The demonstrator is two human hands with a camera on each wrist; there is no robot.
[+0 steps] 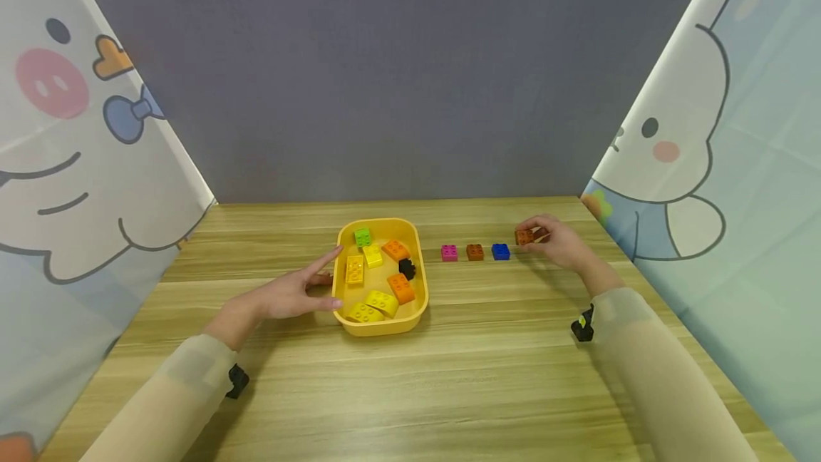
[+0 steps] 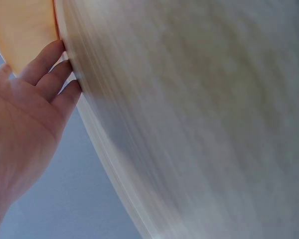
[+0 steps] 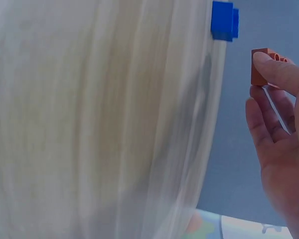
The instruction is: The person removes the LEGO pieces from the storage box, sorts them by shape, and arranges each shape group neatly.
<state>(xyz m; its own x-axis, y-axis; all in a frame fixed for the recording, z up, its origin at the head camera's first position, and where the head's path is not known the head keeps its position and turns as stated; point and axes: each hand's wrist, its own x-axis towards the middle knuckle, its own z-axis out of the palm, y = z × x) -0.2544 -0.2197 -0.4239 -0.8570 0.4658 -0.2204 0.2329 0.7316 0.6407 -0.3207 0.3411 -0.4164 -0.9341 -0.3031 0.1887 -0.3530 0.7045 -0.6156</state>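
My right hand [image 1: 556,242] pinches a brown toy brick [image 1: 524,237] between thumb and fingers, at the right end of a row. In the right wrist view the held brick [image 3: 259,67] hangs off the table surface. To its left stand a blue brick [image 1: 501,252], another brown brick [image 1: 474,252] and a pink brick [image 1: 450,253]. My left hand [image 1: 288,294] rests with spread, extended fingers against the left side of a yellow bin [image 1: 385,329]. In the left wrist view its fingertips are right at the bin's wall [image 2: 27,30].
Inside the bin lie several bricks, among them a green one [image 1: 362,237], an orange one [image 1: 400,289], yellow ones and a black piece [image 1: 407,269]. A grey panel [image 1: 398,77] stands behind the wooden table [image 1: 410,391]. Cartoon-printed curtains [image 1: 725,113] flank both sides.
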